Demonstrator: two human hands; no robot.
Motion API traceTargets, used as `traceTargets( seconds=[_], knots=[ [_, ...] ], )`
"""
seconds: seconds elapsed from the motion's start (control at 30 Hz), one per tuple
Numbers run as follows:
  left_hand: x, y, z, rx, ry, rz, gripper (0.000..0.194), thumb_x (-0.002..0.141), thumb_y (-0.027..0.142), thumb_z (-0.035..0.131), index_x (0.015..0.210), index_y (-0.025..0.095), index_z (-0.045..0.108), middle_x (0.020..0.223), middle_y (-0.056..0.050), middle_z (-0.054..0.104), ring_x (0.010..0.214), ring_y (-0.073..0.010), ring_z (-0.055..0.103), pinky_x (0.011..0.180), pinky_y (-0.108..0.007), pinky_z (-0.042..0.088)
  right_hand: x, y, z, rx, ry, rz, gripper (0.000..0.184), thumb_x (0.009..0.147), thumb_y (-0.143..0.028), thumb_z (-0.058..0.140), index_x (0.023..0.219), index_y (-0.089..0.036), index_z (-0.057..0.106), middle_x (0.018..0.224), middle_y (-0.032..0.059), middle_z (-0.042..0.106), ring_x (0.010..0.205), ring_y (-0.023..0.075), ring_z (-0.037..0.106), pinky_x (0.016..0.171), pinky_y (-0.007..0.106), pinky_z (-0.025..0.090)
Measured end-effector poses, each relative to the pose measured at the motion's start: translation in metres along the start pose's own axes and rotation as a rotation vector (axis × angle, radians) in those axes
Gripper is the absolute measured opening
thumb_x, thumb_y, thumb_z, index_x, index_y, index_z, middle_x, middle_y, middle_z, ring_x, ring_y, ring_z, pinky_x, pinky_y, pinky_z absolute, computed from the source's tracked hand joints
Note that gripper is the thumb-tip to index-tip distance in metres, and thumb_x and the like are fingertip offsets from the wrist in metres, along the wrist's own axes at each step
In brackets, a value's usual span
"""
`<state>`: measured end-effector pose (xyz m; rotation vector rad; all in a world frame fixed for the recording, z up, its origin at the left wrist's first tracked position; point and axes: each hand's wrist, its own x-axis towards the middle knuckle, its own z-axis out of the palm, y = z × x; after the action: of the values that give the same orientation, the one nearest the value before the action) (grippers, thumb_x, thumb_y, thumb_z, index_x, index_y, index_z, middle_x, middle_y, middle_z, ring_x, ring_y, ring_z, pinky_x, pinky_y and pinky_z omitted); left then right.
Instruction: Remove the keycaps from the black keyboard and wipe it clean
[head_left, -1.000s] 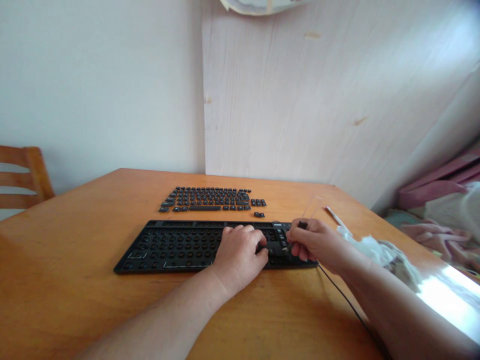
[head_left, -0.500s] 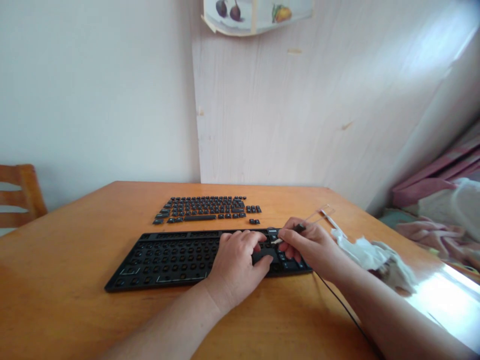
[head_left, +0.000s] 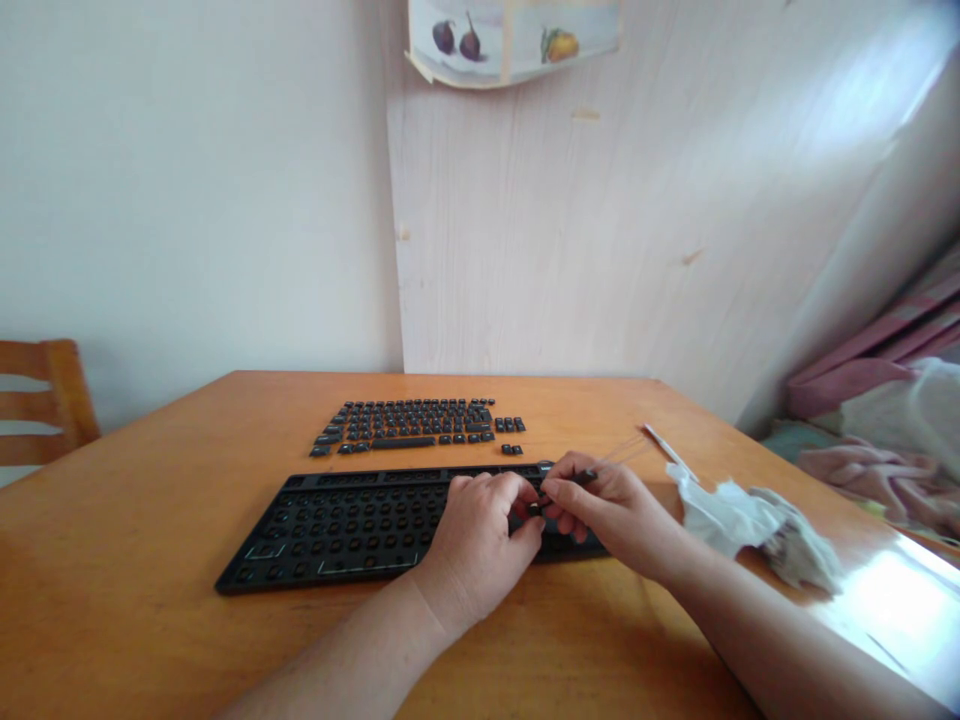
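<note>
- Keyboard [head_left: 352, 530] lies on the table [head_left: 600, 640] beneath both hands; probably stiff and light, best held by its long edges.
- Left hand [head_left: 476, 540] pinches a small dark piece [head_left: 535, 509]; likely slippery, gripped best by its sides.
- Right hand [head_left: 619, 515] pinches a dark-handled wire tool [head_left: 586, 478].
- Beyond, loose keycaps [head_left: 403, 443] sit in rows.

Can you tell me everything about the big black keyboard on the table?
The long, black, plastic-looking keyboard lies flat on the orange-brown wooden table. Its left part shows rows of small, bare key sockets and thin white lines near the front edge. The person's bare left hand and right hand hide much of its right part; whether they touch it is unclear.
</note>
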<state>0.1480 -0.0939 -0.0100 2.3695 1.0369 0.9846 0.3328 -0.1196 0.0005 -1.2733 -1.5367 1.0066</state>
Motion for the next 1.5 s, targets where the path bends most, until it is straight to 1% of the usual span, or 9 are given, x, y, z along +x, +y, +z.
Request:
traceTargets(
  seconds=[0.37, 0.57, 0.67, 0.73, 0.83, 0.97, 1.17, 1.33, 1.5],
  knots=[
    [0.003, -0.004, 0.004, -0.443, -0.086, -0.196, 0.013, 0.075, 0.014, 0.059, 0.087, 0.019, 0.055, 0.076, 0.000, 0.062, 0.070, -0.0132, 0.056, 0.062, -0.024, 0.044, -0.005, -0.006, 0.007, -0.084, 0.015, -0.071, 0.035, 0.088, -0.051, 0.058, 0.092, -0.018, 0.065, 0.070, 0.0010, 0.063, 0.058, 0.0112, 0.056, 0.052, 0.022, 0.045],
    [0.005, -0.001, 0.001, -0.517, -0.081, -0.271, 0.016, 0.072, 0.012, 0.059, 0.085, 0.018, 0.054, 0.072, 0.002, 0.056, 0.068, -0.0122, 0.052, 0.062, -0.024, 0.043, -0.003, -0.009, 0.000, -0.243, 0.207, -0.279, 0.034, 0.093, -0.047, 0.051, 0.080, -0.019, 0.063, 0.074, 0.0022, 0.062, 0.070, 0.0149, 0.057, 0.064, 0.026, 0.045],
    [0.006, -0.001, 0.000, -0.531, -0.078, -0.289, 0.015, 0.072, 0.013, 0.060, 0.085, 0.018, 0.054, 0.071, 0.003, 0.054, 0.067, -0.0117, 0.050, 0.061, -0.024, 0.042, -0.001, -0.011, -0.004, -0.277, 0.279, -0.311, 0.031, 0.096, -0.045, 0.047, 0.086, -0.020, 0.062, 0.084, 0.0037, 0.065, 0.079, 0.0169, 0.059, 0.072, 0.027, 0.046],
    [0.006, -0.001, -0.001, -0.544, -0.073, -0.298, 0.014, 0.073, 0.014, 0.061, 0.085, 0.018, 0.054, 0.070, 0.003, 0.054, 0.066, -0.0114, 0.049, 0.060, -0.023, 0.041, -0.001, -0.011, -0.004, -0.302, 0.249, -0.297, 0.030, 0.097, -0.043, 0.044, 0.089, -0.020, 0.060, 0.084, 0.0033, 0.065, 0.076, 0.0164, 0.059, 0.068, 0.027, 0.046],
    [0.007, -0.003, -0.002, -0.562, -0.069, -0.301, 0.012, 0.074, 0.017, 0.062, 0.084, 0.018, 0.055, 0.070, 0.003, 0.055, 0.067, -0.0120, 0.050, 0.060, -0.024, 0.041, -0.002, -0.011, -0.002, -0.373, 0.100, -0.325, 0.024, 0.098, -0.035, 0.042, 0.094, -0.020, 0.061, 0.086, 0.0032, 0.066, 0.077, 0.0158, 0.060, 0.069, 0.026, 0.045],
    [0.007, -0.006, -0.002, -0.635, -0.080, -0.295, 0.011, 0.075, 0.018, 0.063, 0.085, 0.017, 0.057, 0.077, 0.000, 0.062, 0.074, -0.0138, 0.056, 0.069, -0.025, 0.044, -0.003, -0.009, 0.006, -0.485, -0.008, -0.347, 0.020, 0.087, -0.021, 0.055, 0.106, -0.023, 0.060, 0.093, 0.0028, 0.069, 0.080, 0.0165, 0.062, 0.071, 0.026, 0.046],
    [0.008, -0.006, -0.004, -0.749, -0.091, -0.369, 0.016, 0.076, 0.025, 0.065, 0.088, 0.016, 0.060, 0.081, -0.002, 0.067, 0.079, -0.0161, 0.061, 0.071, -0.026, 0.046, -0.003, -0.003, 0.010, -0.622, 0.012, -0.284, 0.026, 0.079, -0.018, 0.058, 0.104, -0.023, 0.057, 0.076, -0.0011, 0.066, 0.060, 0.0128, 0.057, 0.055, 0.022, 0.038],
    [0.009, -0.005, -0.004, -0.783, -0.077, -0.404, 0.020, 0.072, 0.027, 0.070, 0.085, 0.016, 0.061, 0.076, -0.001, 0.067, 0.073, -0.0150, 0.061, 0.067, -0.025, 0.045, -0.005, -0.007, 0.010, -0.732, 0.042, -0.326, 0.019, 0.083, -0.028, 0.058, 0.102, -0.023, 0.061, 0.080, 0.0018, 0.069, 0.066, 0.0152, 0.061, 0.059, 0.024, 0.039],
    [0.009, -0.009, -0.003, -0.708, -0.059, -0.335, 0.019, 0.078, 0.027, 0.064, 0.093, 0.016, 0.060, 0.079, -0.003, 0.068, 0.075, -0.0160, 0.063, 0.069, -0.027, 0.046, -0.002, -0.002, 0.008, -0.722, 0.060, -0.304, 0.020, 0.084, -0.030, 0.058, 0.101, -0.022, 0.063, 0.080, 0.0016, 0.069, 0.068, 0.0160, 0.061, 0.062, 0.025, 0.040]
  ],
)
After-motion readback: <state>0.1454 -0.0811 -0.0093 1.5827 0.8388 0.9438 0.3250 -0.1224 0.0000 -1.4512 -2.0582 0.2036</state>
